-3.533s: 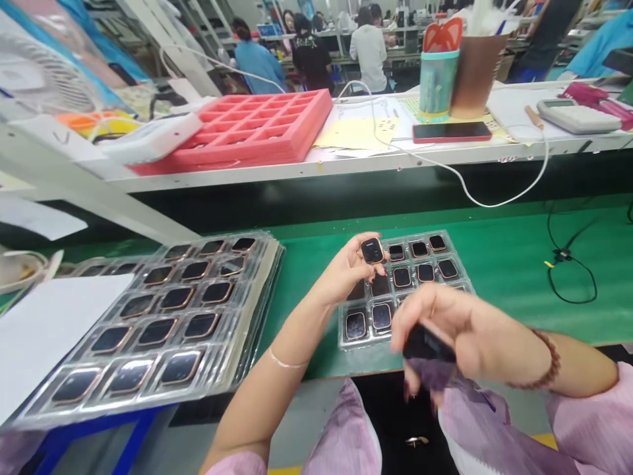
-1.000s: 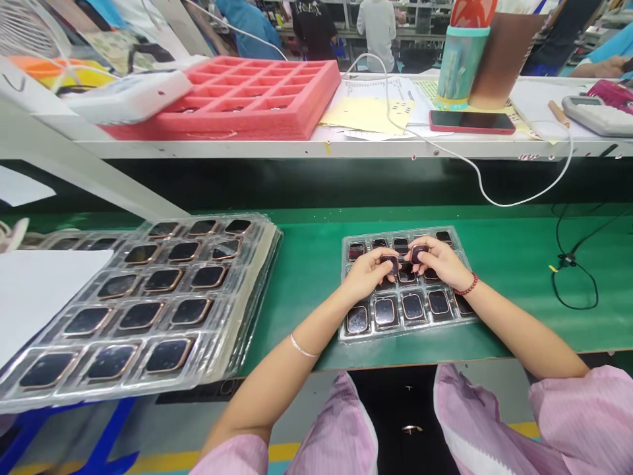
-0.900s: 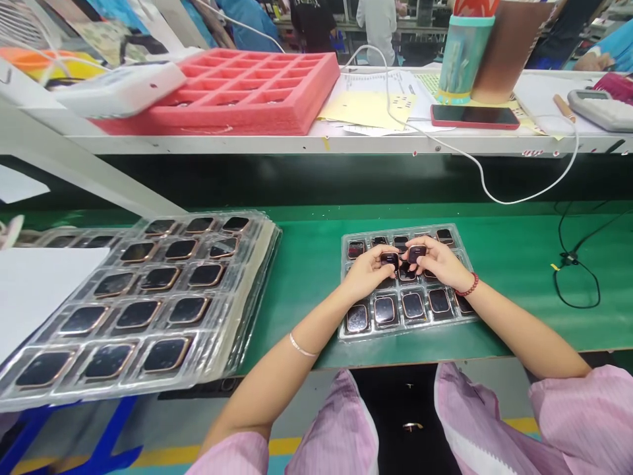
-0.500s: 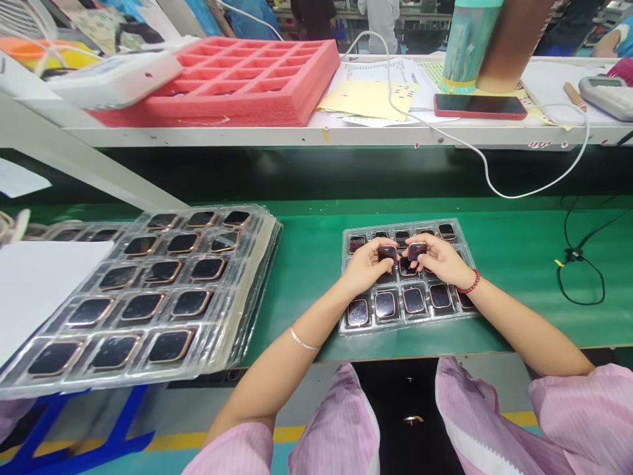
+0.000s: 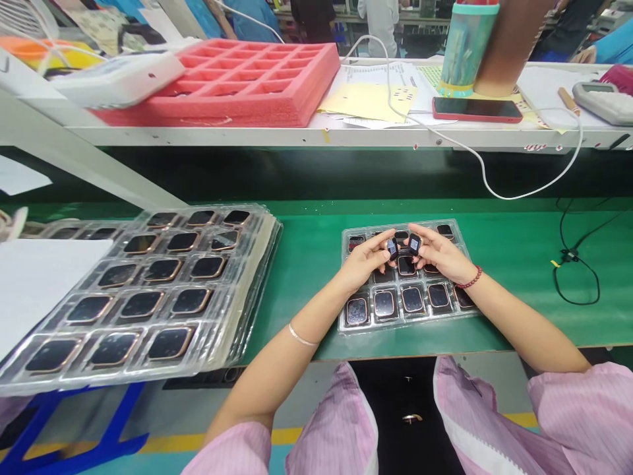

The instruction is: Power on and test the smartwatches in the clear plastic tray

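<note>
Between the thumb and fingers of my left hand is a smartwatch body, its dark back with a pale printed patch turned into view. A second smartwatch body, also back side out, is pinched in my right hand. Both are held close together above a clear plastic tray. Seated in the tray's pockets are several watch bodies with black screens and gold-coloured rims, such as the smartwatch in the front row. My hands hide part of the back and middle rows.
At left stands a stack of clear trays filled with watch bodies, a white sheet over its edge. A shelf above carries a red foam tray, a phone and a cup. A white cable hangs down; black cable lies right.
Both hands have turned the watch bodies over: their dark screens faced me before, and their backs with pale patches show now. The hands have risen slightly.
</note>
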`<state>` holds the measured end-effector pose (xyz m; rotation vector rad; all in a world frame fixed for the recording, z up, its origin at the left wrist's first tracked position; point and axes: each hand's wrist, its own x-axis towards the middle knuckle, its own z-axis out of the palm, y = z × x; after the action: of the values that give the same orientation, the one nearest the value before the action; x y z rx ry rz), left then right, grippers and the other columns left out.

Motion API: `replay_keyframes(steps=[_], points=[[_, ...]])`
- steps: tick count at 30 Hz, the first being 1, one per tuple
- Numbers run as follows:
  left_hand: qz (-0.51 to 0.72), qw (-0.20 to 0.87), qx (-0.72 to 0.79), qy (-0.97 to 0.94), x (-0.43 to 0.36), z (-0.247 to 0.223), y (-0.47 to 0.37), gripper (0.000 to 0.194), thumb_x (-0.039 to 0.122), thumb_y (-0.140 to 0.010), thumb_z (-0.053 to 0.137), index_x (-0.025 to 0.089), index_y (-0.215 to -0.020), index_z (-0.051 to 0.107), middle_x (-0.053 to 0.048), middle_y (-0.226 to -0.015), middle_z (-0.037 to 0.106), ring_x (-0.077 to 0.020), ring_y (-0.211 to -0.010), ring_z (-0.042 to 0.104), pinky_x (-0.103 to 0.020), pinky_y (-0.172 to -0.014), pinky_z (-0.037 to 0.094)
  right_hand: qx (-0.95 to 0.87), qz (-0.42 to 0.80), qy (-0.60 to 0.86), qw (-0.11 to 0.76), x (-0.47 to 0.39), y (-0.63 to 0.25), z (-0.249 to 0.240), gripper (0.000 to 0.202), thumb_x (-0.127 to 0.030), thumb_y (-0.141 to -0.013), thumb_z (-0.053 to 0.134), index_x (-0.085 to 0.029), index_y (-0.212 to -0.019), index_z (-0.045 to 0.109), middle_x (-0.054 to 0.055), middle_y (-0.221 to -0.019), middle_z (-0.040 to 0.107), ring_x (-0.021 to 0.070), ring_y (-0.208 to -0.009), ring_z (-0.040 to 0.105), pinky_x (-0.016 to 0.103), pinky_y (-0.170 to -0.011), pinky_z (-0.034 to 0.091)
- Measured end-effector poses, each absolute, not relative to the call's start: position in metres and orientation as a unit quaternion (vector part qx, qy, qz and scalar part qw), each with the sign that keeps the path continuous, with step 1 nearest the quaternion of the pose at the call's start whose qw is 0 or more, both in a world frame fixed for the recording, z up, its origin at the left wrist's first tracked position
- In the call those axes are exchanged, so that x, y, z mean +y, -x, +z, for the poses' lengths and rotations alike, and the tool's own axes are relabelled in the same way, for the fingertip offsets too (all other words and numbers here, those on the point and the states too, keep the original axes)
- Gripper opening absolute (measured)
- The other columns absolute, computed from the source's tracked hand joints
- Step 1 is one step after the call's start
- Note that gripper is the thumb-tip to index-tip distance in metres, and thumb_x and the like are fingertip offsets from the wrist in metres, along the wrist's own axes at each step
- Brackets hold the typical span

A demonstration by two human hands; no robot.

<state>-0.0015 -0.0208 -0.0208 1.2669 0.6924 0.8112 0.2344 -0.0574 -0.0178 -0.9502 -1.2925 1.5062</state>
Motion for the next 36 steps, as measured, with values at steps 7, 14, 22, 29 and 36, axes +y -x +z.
replay_keyframes(steps=[7,14,22,29,36], points=[[0.329,0.674,0.288,-0.595,-0.0227,-0.0201,0.0029,0.073,0.047,-0.079,0.079,0.024,-0.145,0.056,-0.008,-0.103,0.069,-0.0146,-0.07,0.067,-0.022,-0.056,0.046,-0.551,0.6,0.378,0.44,-0.0569,-0.2338,-0.0176,0.052,-0.039,-0.083,0.081,-0.022,-0.129,0.063,0.006,-0.109,0.069,0.0096,-0.065,0.06,0.025,-0.058,0.059],[0.315,0.677,0.286,-0.601,-0.0237,-0.0194,0.0026,0.073,0.048,-0.08,0.079,0.022,-0.144,0.056,-0.008,-0.103,0.069,-0.0141,-0.068,0.067,-0.024,-0.06,0.049,-0.549,0.6,0.39,0.431,-0.0572,-0.2337,-0.0163,0.05,-0.037,-0.083,0.081,-0.023,-0.128,0.063,0.004,-0.104,0.068,0.0076,-0.06,0.057,0.022,-0.054,0.055],[0.318,0.677,0.293,-0.595,-0.0236,-0.0199,0.003,0.07,0.045,-0.08,0.079,0.021,-0.142,0.056,-0.007,-0.103,0.069,-0.0132,-0.067,0.067,-0.024,-0.059,0.049,-0.568,0.589,0.395,0.418,-0.0576,-0.2338,-0.016,0.051,-0.043,-0.084,0.079,-0.022,-0.128,0.063,0.006,-0.107,0.068,0.0097,-0.064,0.058,0.023,-0.054,0.055],[0.322,0.676,0.289,-0.597,-0.0241,-0.0182,0.003,0.067,0.044,-0.081,0.079,0.021,-0.14,0.058,-0.006,-0.101,0.069,-0.0128,-0.067,0.067,-0.023,-0.059,0.05,-0.569,0.59,0.386,0.423,-0.0578,-0.2336,-0.017,0.051,-0.041,-0.084,0.079,-0.023,-0.128,0.063,0.006,-0.109,0.068,0.0091,-0.064,0.057,0.022,-0.054,0.055],[0.322,0.679,0.287,-0.594,-0.0243,-0.0186,0.0032,0.067,0.044,-0.08,0.079,0.021,-0.139,0.058,-0.007,-0.102,0.069,-0.0131,-0.067,0.067,-0.024,-0.059,0.05,-0.573,0.587,0.391,0.418,-0.0584,-0.2331,-0.016,0.05,-0.041,-0.085,0.079,-0.023,-0.129,0.063,0.006,-0.108,0.068,0.009,-0.064,0.057,0.022,-0.054,0.055]])
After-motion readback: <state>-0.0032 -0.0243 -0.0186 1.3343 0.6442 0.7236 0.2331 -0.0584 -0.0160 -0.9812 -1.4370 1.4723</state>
